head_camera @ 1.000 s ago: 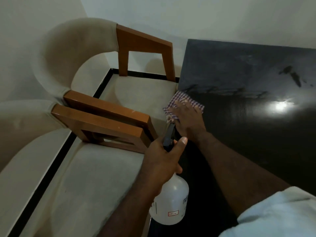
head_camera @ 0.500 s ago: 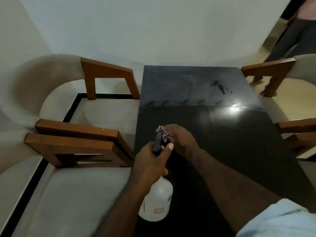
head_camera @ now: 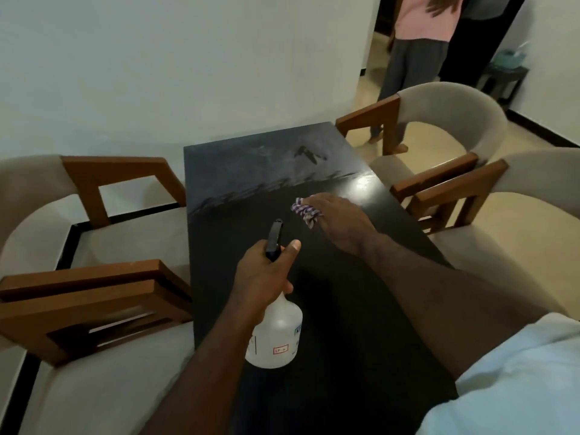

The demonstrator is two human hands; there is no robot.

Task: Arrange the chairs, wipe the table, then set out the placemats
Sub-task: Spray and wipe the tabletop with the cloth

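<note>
A long black table (head_camera: 361, 324) runs away from me; its far end looks dusty and smeared, its near part glossy. My right hand (head_camera: 337, 219) presses a checked purple-and-white cloth (head_camera: 305, 211) flat on the tabletop near the middle. My left hand (head_camera: 266, 274) grips the black trigger head of a white spray bottle (head_camera: 276, 337) held above the table. Beige upholstered chairs with brown wooden arms flank the table: two on the left (head_camera: 94, 315) (head_camera: 125, 183) and two on the right (head_camera: 445, 127) (head_camera: 502, 215).
A white wall stands behind the table's far end. A person (head_camera: 417, 58) in a pink top and grey trousers stands in the doorway at the back right. A small dark side table (head_camera: 505, 76) sits beyond the right chairs. A black floor border runs along the left.
My right hand has slid the cloth from the table's left edge across towards the middle right. My view has swung right and up, bringing the right chairs and the person into sight.
</note>
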